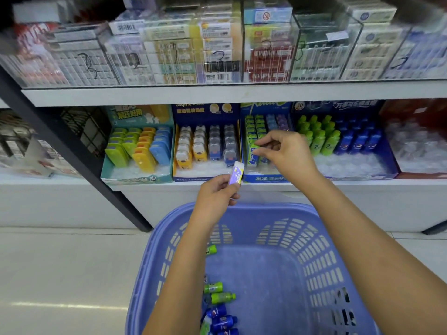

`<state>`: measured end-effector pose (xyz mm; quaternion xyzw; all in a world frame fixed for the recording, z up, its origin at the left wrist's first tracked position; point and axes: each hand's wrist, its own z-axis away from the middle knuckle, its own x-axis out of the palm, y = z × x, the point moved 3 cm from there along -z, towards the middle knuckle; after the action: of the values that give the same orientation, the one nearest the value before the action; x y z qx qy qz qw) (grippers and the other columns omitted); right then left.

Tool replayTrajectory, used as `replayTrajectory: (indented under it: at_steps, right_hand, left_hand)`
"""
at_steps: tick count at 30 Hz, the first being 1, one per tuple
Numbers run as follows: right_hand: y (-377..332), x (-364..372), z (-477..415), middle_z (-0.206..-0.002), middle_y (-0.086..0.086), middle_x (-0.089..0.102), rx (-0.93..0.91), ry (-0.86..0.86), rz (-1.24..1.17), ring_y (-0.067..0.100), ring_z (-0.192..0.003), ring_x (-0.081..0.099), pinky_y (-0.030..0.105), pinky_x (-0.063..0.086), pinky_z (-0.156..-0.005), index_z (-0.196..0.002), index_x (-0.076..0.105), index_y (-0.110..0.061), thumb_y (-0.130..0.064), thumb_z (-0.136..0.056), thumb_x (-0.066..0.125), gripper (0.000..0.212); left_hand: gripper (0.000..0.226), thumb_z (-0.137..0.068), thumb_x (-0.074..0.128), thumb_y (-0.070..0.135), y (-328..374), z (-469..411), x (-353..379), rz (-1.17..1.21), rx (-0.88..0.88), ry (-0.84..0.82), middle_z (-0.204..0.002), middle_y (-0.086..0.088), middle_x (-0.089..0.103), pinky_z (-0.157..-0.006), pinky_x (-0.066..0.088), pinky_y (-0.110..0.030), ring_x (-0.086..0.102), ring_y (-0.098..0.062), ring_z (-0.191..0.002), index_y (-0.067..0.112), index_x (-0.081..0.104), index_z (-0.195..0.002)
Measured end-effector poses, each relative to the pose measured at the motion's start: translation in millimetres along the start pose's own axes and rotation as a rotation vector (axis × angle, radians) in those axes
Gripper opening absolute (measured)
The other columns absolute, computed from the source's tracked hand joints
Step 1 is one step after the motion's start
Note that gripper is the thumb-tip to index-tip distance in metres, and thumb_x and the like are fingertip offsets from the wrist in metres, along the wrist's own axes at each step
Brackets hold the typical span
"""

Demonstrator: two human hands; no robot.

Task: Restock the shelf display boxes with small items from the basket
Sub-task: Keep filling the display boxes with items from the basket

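My left hand point(217, 192) grips a small purple-and-white packet point(235, 173) just in front of the shelf edge. My right hand point(285, 151) reaches into a blue display box point(263, 178) and pinches a green packet point(254, 151) in its front row. The box holds rows of green, blue and purple packets. Below both arms stands a purple plastic basket point(314, 257) holding several small green bottles point(219, 297) and blue bottles point(222, 320) at its left side.
Other display boxes line the lower shelf: coloured cases point(137, 146) at the left, animal-shaped items point(205, 146), green and blue bottles point(338, 139) at the right. Clear cases of boxed goods fill the upper shelf point(217, 93). A dark frame post point(72, 151) slants at the left.
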<state>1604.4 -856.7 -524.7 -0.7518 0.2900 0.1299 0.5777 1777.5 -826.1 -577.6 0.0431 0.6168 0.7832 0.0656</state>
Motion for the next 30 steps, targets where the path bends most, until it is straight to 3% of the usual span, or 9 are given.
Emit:
replayTrajectory:
  at_steps: [4,8,12,14,16,19,23,26,30]
  right_hand:
    - [-1,8,0,-0.072,-0.006,0.062,-0.093,-0.027,0.148,-0.002,-0.062,0.052,0.009,0.042,-0.063,-0.085,0.074,-0.007,-0.011,-0.074,0.077,0.013]
    - [-2,6,1,-0.088,0.008,0.064,-0.197,0.002,0.318,0.023,-0.091,0.051,0.023,0.037,-0.075,-0.083,0.077,-0.005,-0.014,-0.072,0.078,0.015]
    - [-10,1,-4,-0.098,0.006,0.063,-0.187,-0.131,0.474,0.027,-0.103,0.047,0.025,0.038,-0.083,-0.092,0.076,-0.009,-0.016,-0.079,0.073,0.015]
    - [-19,-3,-1,-0.102,0.003,0.06,-0.166,-0.188,0.479,0.022,-0.101,0.05,0.022,0.037,-0.081,-0.101,0.074,-0.014,-0.016,-0.08,0.072,0.021]
    - [-29,-3,11,-0.095,-0.011,0.057,-0.159,-0.297,0.376,0.009,-0.081,0.055,0.014,0.038,-0.07,-0.111,0.069,-0.025,-0.021,-0.079,0.073,0.032]
    - [-43,-1,32,-0.086,-0.015,0.062,-0.174,-0.397,0.217,0.002,-0.068,0.056,0.012,0.042,-0.063,-0.11,0.065,-0.031,-0.025,-0.079,0.073,0.032]
    - [-45,-18,36,-0.082,-0.004,0.067,-0.14,-0.378,0.052,0.008,-0.069,0.06,0.022,0.051,-0.066,-0.093,0.068,-0.025,-0.019,-0.075,0.077,0.021]
    - [-35,-38,30,-0.078,-0.006,0.067,-0.106,-0.302,-0.022,0.004,-0.07,0.061,0.019,0.051,-0.069,-0.088,0.069,-0.02,-0.012,-0.074,0.077,0.017]
    - [-7,-72,13,-0.085,0.0,0.067,-0.03,0.076,-0.004,0.012,-0.077,0.062,0.017,0.051,-0.074,-0.09,0.065,-0.021,-0.008,-0.079,0.071,0.019]
  left_hand:
    - [0.016,-0.089,0.06,0.004,1,-1,-2,0.007,0.024,0.011,-0.079,0.0,0.065,-0.056,0.049,-0.013,0.057,-0.005,-0.06,0.01,0.066,-0.102]
    - [0.014,-0.086,0.065,0.006,4,-2,-7,0.018,0.052,0.074,-0.076,0.002,0.066,-0.058,0.049,-0.014,0.056,-0.006,-0.062,0.018,0.066,-0.092]
    - [0.011,-0.085,0.067,0.01,13,1,-8,-0.021,0.143,0.114,-0.059,0.014,0.059,-0.059,0.05,-0.015,0.053,-0.002,-0.057,0.02,0.067,-0.081]
    - [0.006,-0.085,0.068,0.013,18,4,-6,-0.066,0.191,0.119,-0.059,0.014,0.06,-0.062,0.05,-0.018,0.053,-0.001,-0.057,0.018,0.069,-0.082]
    - [0.002,-0.084,0.07,0.018,24,8,-3,-0.124,0.24,0.113,-0.069,0.007,0.066,-0.068,0.051,-0.023,0.058,-0.005,-0.064,0.017,0.07,-0.085]
    - [0.008,-0.08,0.074,0.018,32,12,0,-0.148,0.306,0.137,-0.076,0.006,0.069,-0.065,0.051,-0.015,0.063,-0.004,-0.068,0.02,0.066,-0.083]
    - [0.014,-0.079,0.074,0.01,38,16,10,-0.026,0.323,0.076,-0.082,0.003,0.071,-0.07,0.053,-0.016,0.067,-0.007,-0.074,0.016,0.066,-0.089]
    - [0.014,-0.088,0.064,0.011,38,19,24,-0.028,0.364,0.019,-0.093,0.001,0.072,-0.076,0.053,-0.017,0.068,-0.01,-0.086,0.016,0.067,-0.101]
    - [0.035,-0.095,0.053,0.016,32,17,33,-0.459,0.493,0.037,-0.126,0.008,0.059,-0.096,0.041,-0.014,0.055,-0.002,-0.114,0.02,0.054,-0.13]
